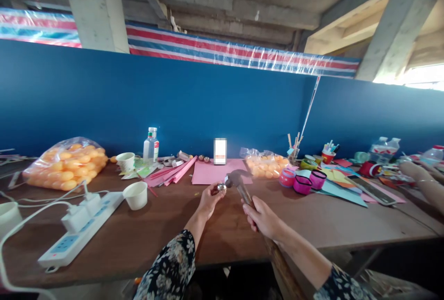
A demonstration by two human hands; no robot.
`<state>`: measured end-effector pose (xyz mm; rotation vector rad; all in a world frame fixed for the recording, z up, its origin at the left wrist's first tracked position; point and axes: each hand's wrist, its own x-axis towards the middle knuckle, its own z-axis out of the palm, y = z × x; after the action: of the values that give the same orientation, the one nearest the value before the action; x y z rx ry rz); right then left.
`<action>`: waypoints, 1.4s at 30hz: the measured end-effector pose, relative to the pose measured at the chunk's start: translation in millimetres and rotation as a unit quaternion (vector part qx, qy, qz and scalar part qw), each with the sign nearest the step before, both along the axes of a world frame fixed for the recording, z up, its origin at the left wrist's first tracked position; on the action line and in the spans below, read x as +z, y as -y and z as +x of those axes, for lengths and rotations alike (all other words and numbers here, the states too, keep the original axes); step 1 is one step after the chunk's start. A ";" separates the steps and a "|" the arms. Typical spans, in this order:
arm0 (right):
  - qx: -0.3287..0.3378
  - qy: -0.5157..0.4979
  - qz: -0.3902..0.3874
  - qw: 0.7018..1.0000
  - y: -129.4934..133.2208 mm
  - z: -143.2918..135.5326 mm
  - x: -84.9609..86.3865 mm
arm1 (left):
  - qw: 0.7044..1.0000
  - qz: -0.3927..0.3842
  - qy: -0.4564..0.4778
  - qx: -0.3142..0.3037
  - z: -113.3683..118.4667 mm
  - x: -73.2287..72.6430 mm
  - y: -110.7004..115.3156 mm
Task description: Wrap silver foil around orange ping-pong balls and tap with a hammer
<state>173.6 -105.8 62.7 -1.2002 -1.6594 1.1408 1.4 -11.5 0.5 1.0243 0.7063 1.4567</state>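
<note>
My left hand (209, 199) pinches a small shiny metallic ball (221, 187) between thumb and fingers, over the brown table in the middle of the view. Wrapped round the wooden handle of a hammer (245, 193) is my right hand (261, 215). The hammer's head is just right of the ball and close to it; whether they touch is not clear. Its long handle runs down towards the bottom edge, under my right forearm. Behind both hands lies a pink sheet (204, 172), with a white upright card-like object (220, 152) at its back.
On the left are a power strip (81, 230), paper cups (135, 196) and a bag of orange balls (67, 165). Right of centre are another ball bag (267, 165), pink rolls (302, 184), coloured papers and a phone (371, 190). Another person's arm (428, 179) reaches in at right.
</note>
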 end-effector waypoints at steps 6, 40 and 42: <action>0.021 0.057 0.001 0.998 -5.2 -8.8 -4.8 | 0.999 -0.019 0.022 -0.021 -1.3 0.1 0.6; 0.000 0.007 0.029 1.000 -9.7 -27.3 -5.3 | 0.992 -0.051 0.107 -0.040 -6.6 2.5 -2.2; -0.007 -0.009 0.044 0.999 -10.3 -27.3 -3.2 | 0.991 -0.062 0.109 -0.042 -7.0 2.8 -2.0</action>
<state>146.3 -95.5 59.5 -1.1419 -1.6674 1.0562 -5.6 -9.5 3.4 0.7768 0.5821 1.4070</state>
